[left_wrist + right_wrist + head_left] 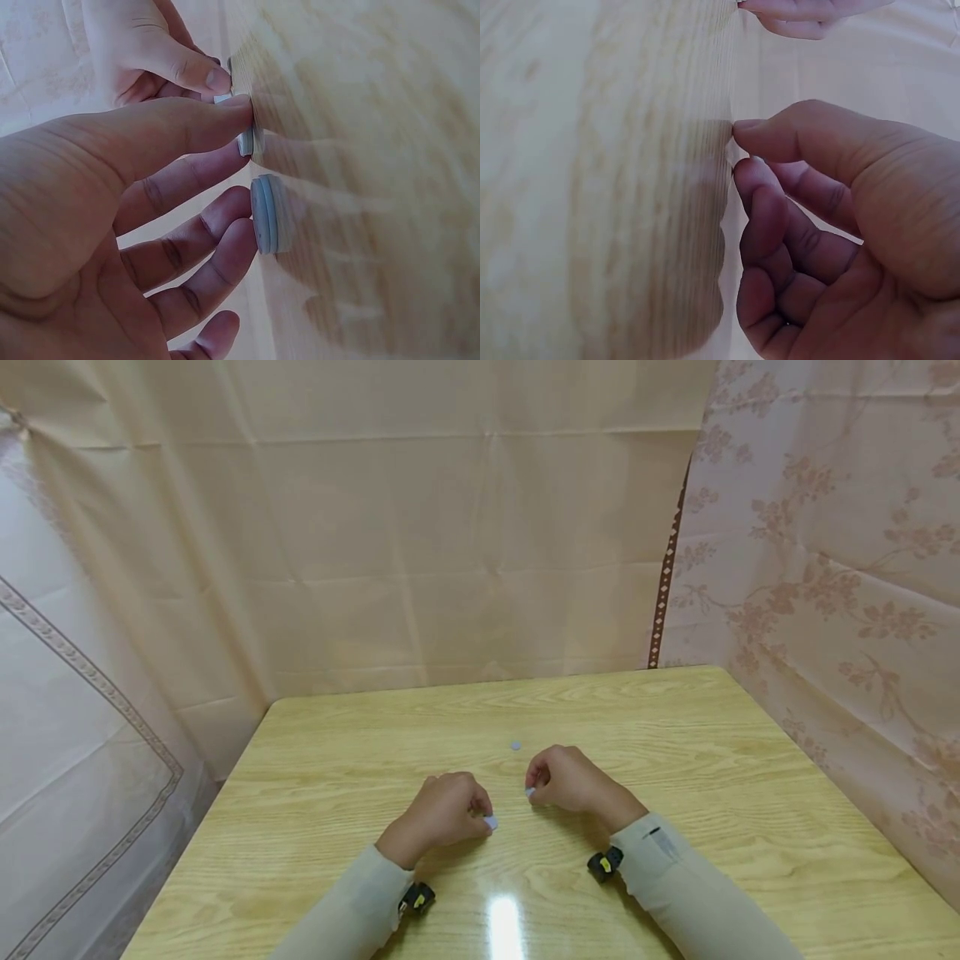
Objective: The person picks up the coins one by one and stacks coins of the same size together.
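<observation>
Between its thumb and forefinger my left hand [448,808] pinches a small pale disc [491,822], low over the wooden table. In the left wrist view the thumb [202,120] partly covers that disc. A pale blue, layered-looking disc [268,214] shows there at the tips of the other fingers, edge-on against the tabletop. My right hand [572,779] is a little farther off to the right, its thumb and forefinger around another small pale disc [529,792]. Its remaining fingers are curled in. A third small disc [515,746] lies beyond both hands.
The light wood table [360,727] has its far edge against a beige curtain [450,527]. Flowered cloth [847,568] hangs along the right side, and a pale cloth with a patterned band [82,693] on the left. Light glares off the near tabletop.
</observation>
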